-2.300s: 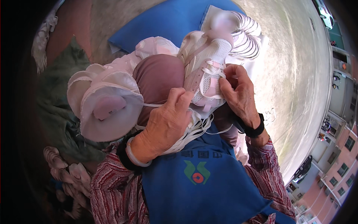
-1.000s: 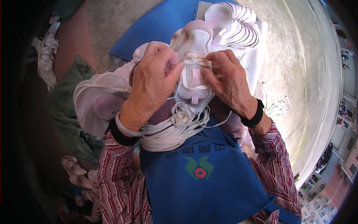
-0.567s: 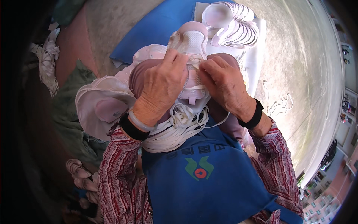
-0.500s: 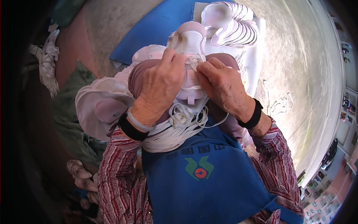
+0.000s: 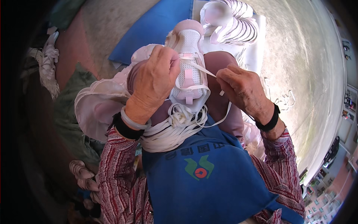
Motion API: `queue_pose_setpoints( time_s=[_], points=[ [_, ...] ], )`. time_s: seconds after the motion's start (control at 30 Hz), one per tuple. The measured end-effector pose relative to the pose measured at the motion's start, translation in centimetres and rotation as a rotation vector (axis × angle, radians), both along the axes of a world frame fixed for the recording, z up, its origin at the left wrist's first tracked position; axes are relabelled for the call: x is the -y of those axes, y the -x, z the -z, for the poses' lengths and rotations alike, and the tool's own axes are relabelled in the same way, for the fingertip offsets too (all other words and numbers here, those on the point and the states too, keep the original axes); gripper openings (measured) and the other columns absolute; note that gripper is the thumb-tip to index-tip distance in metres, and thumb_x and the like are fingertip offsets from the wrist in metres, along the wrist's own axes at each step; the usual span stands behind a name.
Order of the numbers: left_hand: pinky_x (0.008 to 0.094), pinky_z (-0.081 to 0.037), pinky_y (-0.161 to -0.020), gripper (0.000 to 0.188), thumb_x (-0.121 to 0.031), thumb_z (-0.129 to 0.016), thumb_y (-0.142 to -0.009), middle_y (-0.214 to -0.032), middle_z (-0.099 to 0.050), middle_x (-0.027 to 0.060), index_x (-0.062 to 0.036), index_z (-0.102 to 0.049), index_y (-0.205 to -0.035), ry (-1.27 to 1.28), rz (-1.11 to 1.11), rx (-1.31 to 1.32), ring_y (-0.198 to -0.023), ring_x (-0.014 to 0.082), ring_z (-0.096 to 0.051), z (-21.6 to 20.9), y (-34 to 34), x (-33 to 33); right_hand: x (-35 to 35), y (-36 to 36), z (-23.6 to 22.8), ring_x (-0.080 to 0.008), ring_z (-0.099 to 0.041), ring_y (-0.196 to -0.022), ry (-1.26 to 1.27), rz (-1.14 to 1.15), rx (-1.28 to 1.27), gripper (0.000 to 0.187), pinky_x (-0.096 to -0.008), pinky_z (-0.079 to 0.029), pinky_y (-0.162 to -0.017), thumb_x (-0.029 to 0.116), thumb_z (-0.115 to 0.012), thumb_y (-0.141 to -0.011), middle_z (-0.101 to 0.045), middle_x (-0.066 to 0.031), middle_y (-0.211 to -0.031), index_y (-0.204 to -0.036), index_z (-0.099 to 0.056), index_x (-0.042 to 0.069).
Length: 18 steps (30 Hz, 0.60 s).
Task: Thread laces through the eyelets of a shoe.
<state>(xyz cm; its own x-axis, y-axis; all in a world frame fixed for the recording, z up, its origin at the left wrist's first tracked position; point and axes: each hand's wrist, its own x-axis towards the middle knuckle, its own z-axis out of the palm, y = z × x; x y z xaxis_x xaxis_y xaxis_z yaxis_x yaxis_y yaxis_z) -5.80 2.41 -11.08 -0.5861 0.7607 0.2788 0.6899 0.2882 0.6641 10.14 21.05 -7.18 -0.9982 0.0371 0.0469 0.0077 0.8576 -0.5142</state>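
Note:
A white and pink shoe upper (image 5: 189, 41) lies between my knees, its toe pointing away from me. A flat white shoelace (image 5: 203, 68) crosses its throat and runs taut to my right hand (image 5: 244, 87), which pinches it to the right of the upper. The lace's short tip hangs below those fingers. My left hand (image 5: 154, 80) is closed at the upper's left edge; what its curled fingers hold is hidden. A slack loop of lace lies across the heel end. Below it, a bundle of white laces (image 5: 167, 136) rests on my lap.
Nested white and pink shoe uppers (image 5: 236, 28) lie on a white sheet at the far right, beside a blue cloth (image 5: 151, 28). More uppers (image 5: 100, 102) are stacked at my left. A blue apron (image 5: 201, 194) covers my lap. Loose laces (image 5: 285, 100) lie on the floor at right.
My right hand has moved right and toward me, drawing the lace out from the upper. My left hand has shifted slightly left and away. More of the upper's throat now shows.

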Motion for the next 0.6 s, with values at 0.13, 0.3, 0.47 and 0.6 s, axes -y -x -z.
queue_pose_setpoints(
  time_s=[0.13,0.3,0.47,0.6],
  points=[
    [0.0405,-0.050,-0.063,0.011,-0.009,-0.062,-0.090,-0.084,-0.058,0.0146,-0.0010,-0.057,-0.093,0.101,0.021,-0.134,-0.069,0.0320,-0.062,0.0,0.6,1.1,0.1,-0.1,0.5,-0.0288,-0.062,-0.066,-0.030,0.033,-0.082,0.008,-0.0382,-0.050,-0.055,0.003,-0.064,-0.083,-0.054,-0.0078,-0.077,-0.087,-0.058,0.007],
    [0.0389,-0.051,-0.062,0.014,-0.014,-0.063,-0.092,-0.078,-0.065,0.0141,-0.0015,-0.058,-0.094,0.105,-0.033,0.412,-0.067,0.0321,-0.066,-0.9,0.5,1.0,-0.9,-0.7,-0.1,-0.0303,-0.063,-0.068,0.098,0.090,0.001,0.008,-0.0387,-0.050,-0.058,0.004,-0.066,-0.084,-0.060,-0.0079,-0.079,-0.090,-0.064,0.007],
    [0.0294,-0.046,-0.053,0.017,-0.017,-0.063,-0.095,-0.070,-0.061,0.0063,-0.0003,-0.060,-0.093,0.143,-0.081,0.184,-0.054,0.0107,-0.054,1.4,0.9,1.0,-2.6,-0.9,0.4,-0.0297,-0.063,-0.068,0.085,0.188,0.037,0.008,-0.0376,-0.050,-0.059,0.004,-0.068,-0.083,-0.061,-0.0087,-0.081,-0.091,-0.068,0.006],
    [0.0248,-0.046,-0.054,0.012,-0.013,-0.062,-0.096,-0.073,-0.062,0.0042,-0.0011,-0.060,-0.096,0.114,-0.196,0.367,-0.060,0.0076,-0.056,-0.6,0.2,2.5,-2.8,-1.0,0.6,-0.0301,-0.064,-0.070,0.151,0.198,0.114,0.010,-0.0369,-0.050,-0.061,0.006,-0.069,-0.083,-0.063,-0.0102,-0.081,-0.092,-0.070,0.005]
  ],
)
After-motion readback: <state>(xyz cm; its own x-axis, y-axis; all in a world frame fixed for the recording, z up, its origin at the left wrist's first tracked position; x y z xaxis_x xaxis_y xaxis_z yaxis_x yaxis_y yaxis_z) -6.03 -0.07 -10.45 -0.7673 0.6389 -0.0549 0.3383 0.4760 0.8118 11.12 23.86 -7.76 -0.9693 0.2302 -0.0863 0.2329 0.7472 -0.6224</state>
